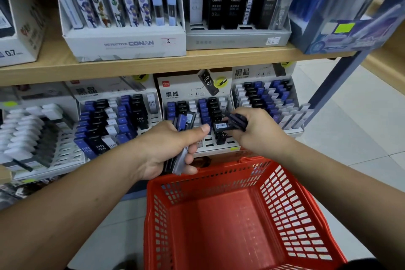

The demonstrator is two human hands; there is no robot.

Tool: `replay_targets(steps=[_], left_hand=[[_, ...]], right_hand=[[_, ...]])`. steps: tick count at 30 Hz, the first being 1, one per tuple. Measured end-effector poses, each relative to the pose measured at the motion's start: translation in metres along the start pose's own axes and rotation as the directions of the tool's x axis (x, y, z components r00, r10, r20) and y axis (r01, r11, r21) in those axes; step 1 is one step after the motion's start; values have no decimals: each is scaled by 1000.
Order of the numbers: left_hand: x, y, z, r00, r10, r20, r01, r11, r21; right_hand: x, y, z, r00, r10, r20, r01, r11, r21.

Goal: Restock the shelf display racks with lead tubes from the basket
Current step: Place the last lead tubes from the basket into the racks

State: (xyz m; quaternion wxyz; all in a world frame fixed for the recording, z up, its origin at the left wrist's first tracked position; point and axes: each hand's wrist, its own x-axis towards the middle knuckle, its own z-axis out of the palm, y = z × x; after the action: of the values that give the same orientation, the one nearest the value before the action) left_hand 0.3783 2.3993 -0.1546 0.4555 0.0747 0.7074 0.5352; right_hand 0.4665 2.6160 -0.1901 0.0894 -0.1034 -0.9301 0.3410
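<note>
Two bunches of tubes [185, 120] sit clenched in the left hand [166, 149] and right hand [258, 133] at the front edge of the middle rack [192, 94]; slotting seems under way, next needing a vacant front slot [207, 139].

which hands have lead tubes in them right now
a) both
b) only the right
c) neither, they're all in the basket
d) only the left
a: the left hand grips a bundle of tubes, and the right hand grips a fan of dark tubes.
</note>
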Motion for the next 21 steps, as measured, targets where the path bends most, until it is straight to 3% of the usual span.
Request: replay_targets(steps=[6, 10, 13, 16, 21], left_hand=[[-3, -1, 1, 992, 45, 114, -45, 999, -6], [-3, 1, -1, 981, 75, 179, -61, 995, -81], [-3, 2, 1, 978, 101, 181, -74, 986, -152], [-6, 3, 3, 975, 90, 205, -67, 991, -119], [-1, 0, 9, 973, 157, 169, -135, 982, -134]], right_hand=[[-5, 0, 6, 995, 74, 67, -82, 990, 114], [-5, -9, 10, 994, 105, -20, -99, 977, 191], [-6, -17, 0, 975, 207, -83, -149, 881, 449], [-13, -31, -7, 976, 215, 19, -173, 725, 666], [-19, -45, -11, 981, 128, 148, -196, 675, 712]])
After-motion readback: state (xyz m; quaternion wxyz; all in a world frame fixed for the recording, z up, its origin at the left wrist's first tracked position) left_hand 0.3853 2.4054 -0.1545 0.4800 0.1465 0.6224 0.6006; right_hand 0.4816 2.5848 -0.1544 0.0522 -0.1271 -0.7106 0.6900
